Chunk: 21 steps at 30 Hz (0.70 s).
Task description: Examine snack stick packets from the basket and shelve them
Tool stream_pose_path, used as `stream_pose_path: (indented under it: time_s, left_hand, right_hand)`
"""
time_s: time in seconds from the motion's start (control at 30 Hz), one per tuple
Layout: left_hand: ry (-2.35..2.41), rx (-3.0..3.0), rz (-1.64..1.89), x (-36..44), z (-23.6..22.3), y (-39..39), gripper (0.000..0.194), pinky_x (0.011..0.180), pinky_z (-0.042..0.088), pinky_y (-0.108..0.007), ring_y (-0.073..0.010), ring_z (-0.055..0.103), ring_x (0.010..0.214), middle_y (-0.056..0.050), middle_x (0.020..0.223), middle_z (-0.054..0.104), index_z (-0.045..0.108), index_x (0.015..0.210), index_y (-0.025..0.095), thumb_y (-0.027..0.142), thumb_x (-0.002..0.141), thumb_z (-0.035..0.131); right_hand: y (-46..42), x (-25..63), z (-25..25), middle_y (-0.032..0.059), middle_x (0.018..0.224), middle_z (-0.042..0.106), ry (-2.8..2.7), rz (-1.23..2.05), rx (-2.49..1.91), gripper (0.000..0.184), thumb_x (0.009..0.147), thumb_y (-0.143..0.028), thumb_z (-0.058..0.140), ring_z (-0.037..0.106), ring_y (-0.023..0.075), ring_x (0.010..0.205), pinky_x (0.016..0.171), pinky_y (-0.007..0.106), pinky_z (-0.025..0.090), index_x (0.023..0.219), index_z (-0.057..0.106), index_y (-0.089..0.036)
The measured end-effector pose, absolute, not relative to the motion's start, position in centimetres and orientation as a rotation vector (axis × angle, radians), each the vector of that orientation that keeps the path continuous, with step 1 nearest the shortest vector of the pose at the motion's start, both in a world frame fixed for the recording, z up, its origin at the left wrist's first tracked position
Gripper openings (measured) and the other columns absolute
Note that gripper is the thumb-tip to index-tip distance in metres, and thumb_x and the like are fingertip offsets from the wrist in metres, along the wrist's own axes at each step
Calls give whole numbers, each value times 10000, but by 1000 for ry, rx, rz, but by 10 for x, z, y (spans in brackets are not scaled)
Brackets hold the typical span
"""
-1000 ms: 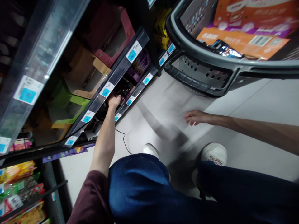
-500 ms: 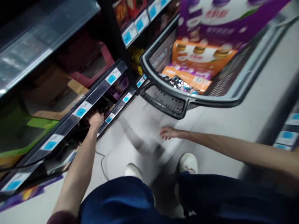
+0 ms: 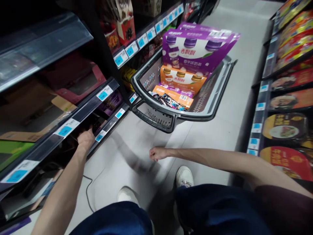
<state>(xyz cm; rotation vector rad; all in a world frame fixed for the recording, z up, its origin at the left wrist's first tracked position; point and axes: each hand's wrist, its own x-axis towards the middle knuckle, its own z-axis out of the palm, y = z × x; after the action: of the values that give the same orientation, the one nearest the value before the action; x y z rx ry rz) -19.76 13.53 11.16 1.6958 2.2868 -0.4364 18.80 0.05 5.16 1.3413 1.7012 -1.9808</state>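
keeping left hand (image 3: 86, 138) at shelf (image 3: 110, 124); whole basket (image 3: 205, 98) now in view

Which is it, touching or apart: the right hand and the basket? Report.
Apart. The head view shows a strip of floor between the right hand and the basket.

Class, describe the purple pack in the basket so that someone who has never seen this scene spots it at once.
Beyond the person's right hand, a grey basket sits between two rows of shelves. Inside, the purple pack rises directly behind an orange pack. Unlike that neighbour, it reaches higher and pictures three purple lids on white.
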Motion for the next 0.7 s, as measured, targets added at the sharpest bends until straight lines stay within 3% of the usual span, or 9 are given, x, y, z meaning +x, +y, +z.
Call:
stream_pose_path:
  time_s: [0.13, 0.23, 0.43, 0.5, 0.57, 0.63, 0.7]
  left_hand:
    - [2323, 1707, -588, -190, 111, 132, 642, 850, 497, -510, -425, 629, 1075, -283, 1159, 632, 312, 1541, 170, 325, 918, 338]
    - [2345, 1672, -621, -183, 110, 130, 665, 900, 469, -513, -417, 601, 1128, -278, 1225, 604, 278, 1551, 185, 311, 903, 363]
    - [2341, 2098, -369, -155, 106, 115, 769, 1093, 262, -559, -425, 306, 1406, -301, 1513, 331, 185, 1558, 61, 224, 848, 430]
    - [2220, 2278, -268, -138, 105, 107, 745, 1135, 182, -554, -399, 173, 1468, -277, 1572, 234, 194, 1547, 19, 183, 844, 379]
    - [2109, 2362, -222, -116, 105, 99, 701, 1148, 130, -557, -386, 109, 1486, -285, 1568, 242, 263, 1511, -41, 139, 837, 330]
    - [2017, 2358, -246, -90, 103, 88, 654, 1132, 131, -580, -412, 169, 1461, -327, 1488, 365, 384, 1442, -85, 114, 822, 323]
    - [1916, 2318, -337, -61, 100, 72, 591, 1085, 180, -614, -449, 322, 1369, -336, 1316, 539, 533, 1351, -50, 116, 816, 345]
  right_hand:
    - [-2, 172, 82, 9, 848, 702, 2027, -1676, 1067, 148, 819, -202, 645, 647, 129, 731, 662, 202, 454, 951, 677, -146]
    - [5, 158, 136, 3, 865, 717, 2199, -1516, 698, 186, 803, -304, 714, 659, 158, 806, 720, 229, 460, 940, 699, -179]
    - [45, 167, 293, 21, 950, 720, 2205, -2060, 107, 160, 893, -311, 653, 667, 106, 865, 736, 161, 477, 965, 681, -170]
    - [66, 188, 329, 33, 894, 707, 2273, -2174, 252, 222, 878, -360, 684, 667, 109, 808, 680, 165, 486, 941, 661, -149]
    - [90, 213, 346, 19, 797, 673, 2423, -2307, 616, 299, 863, -433, 695, 648, 99, 692, 597, 170, 482, 885, 627, -143]
    - [119, 239, 345, -9, 727, 622, 2606, -2386, 1203, 343, 871, -493, 668, 613, 81, 611, 548, 166, 472, 872, 590, -159]
    - [149, 262, 331, -15, 711, 600, 2691, -2232, 1827, 325, 901, -492, 626, 594, 74, 592, 542, 165, 475, 889, 575, -171]
